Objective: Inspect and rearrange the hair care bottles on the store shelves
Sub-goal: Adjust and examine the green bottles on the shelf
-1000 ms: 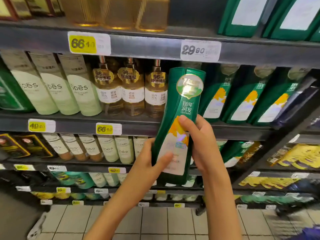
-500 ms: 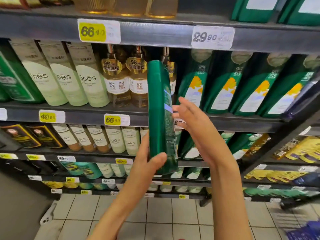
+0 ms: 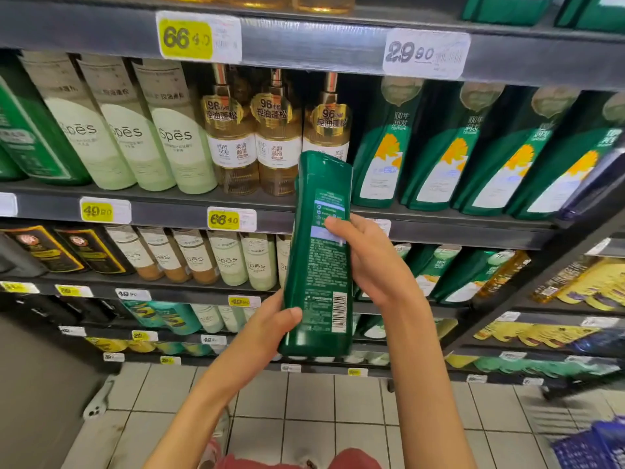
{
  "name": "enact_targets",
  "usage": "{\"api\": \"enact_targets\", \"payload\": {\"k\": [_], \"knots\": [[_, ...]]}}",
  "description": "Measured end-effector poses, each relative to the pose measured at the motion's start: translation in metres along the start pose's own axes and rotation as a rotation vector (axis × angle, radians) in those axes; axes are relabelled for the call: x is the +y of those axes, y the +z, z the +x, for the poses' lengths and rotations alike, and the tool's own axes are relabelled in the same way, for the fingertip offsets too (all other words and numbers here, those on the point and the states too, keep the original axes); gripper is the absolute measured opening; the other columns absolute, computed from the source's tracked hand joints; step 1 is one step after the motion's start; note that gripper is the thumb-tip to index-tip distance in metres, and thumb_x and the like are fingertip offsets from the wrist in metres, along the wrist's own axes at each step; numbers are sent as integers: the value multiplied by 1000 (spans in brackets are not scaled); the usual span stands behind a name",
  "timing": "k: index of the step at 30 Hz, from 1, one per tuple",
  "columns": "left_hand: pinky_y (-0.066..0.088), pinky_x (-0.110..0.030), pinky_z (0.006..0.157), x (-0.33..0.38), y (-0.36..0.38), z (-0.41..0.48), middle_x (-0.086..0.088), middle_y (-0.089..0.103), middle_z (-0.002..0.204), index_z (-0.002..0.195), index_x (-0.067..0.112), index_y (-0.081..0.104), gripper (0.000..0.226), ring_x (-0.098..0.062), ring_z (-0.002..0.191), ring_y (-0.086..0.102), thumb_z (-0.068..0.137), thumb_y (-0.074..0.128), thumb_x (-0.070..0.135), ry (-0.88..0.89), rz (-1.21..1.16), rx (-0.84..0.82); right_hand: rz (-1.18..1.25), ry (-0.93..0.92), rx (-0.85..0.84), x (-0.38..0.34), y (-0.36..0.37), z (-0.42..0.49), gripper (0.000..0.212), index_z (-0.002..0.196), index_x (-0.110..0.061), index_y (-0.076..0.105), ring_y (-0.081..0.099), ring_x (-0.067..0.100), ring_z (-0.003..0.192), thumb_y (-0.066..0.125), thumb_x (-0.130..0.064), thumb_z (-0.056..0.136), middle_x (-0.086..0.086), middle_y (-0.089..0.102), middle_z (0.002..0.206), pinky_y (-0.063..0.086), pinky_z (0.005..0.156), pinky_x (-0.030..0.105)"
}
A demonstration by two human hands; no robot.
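A dark green shampoo bottle [image 3: 318,265] is held upright in front of the shelves, its back label with small print and a barcode facing me. My left hand [image 3: 270,326] grips its lower left edge, thumb across the front. My right hand [image 3: 368,262] holds its right side at mid height, fingers curled onto the label. On the shelf behind stands a row of matching green bottles [image 3: 436,147] with yellow flower labels.
Pale green Spes bottles [image 3: 135,130] and golden pump bottles [image 3: 277,133] stand left of the green row. Grey shelf edges [image 3: 321,38] carry yellow and white price tags. Lower shelves hold more bottles and sachets. White floor tiles [image 3: 304,418] lie below.
The bottle has been turned round in my hands, from front label through its narrow side to the back label now facing me. It also sits lower against the shelves.
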State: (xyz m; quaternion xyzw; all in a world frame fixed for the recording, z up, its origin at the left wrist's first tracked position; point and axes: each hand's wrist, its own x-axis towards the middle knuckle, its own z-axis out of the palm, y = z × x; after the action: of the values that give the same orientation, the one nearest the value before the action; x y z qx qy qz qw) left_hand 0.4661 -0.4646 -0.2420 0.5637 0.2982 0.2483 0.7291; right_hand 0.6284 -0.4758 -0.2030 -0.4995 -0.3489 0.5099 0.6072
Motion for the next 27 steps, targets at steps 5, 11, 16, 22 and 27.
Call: {"api": "enact_targets", "payload": {"k": [5,11,16,22,27], "knots": [[46,-13,86,-3,-14,-2,27,56,121,133,40,34,58,6,112,53,82,59,48,196,350,70,-7,-87,171,-4,8,2,28,123,2,49,65,20,93,48,-6,96,16,63,113,57,78,29],[34,-31,104,-7,29,7,-2,33,133,147,14,5,116,-17,125,33,61,74,51,190,969,459,-119,-109,302,-1,23,1,23,116,1,51,64,7,72,50,-3,94,5,62,90,53,60,17],[53,-25,77,4,-2,2,-4,67,113,120,19,54,70,-21,102,63,55,72,39,-2,21,16,-167,77,137,-5,-2,-1,44,117,-23,59,62,12,99,54,-53,85,-1,66,105,44,94,37],[51,-33,90,8,-12,-1,-13,64,120,119,10,64,54,-24,112,60,69,79,28,-133,-568,-469,75,58,-96,3,6,2,31,105,-12,66,69,15,82,57,-35,86,2,73,93,55,73,24],[54,-20,75,5,-24,8,6,69,111,122,25,50,58,-11,102,65,70,74,39,-67,-22,-113,-34,-60,-3,7,8,4,25,116,-9,57,67,19,93,56,-16,92,5,70,103,54,86,33]]}}
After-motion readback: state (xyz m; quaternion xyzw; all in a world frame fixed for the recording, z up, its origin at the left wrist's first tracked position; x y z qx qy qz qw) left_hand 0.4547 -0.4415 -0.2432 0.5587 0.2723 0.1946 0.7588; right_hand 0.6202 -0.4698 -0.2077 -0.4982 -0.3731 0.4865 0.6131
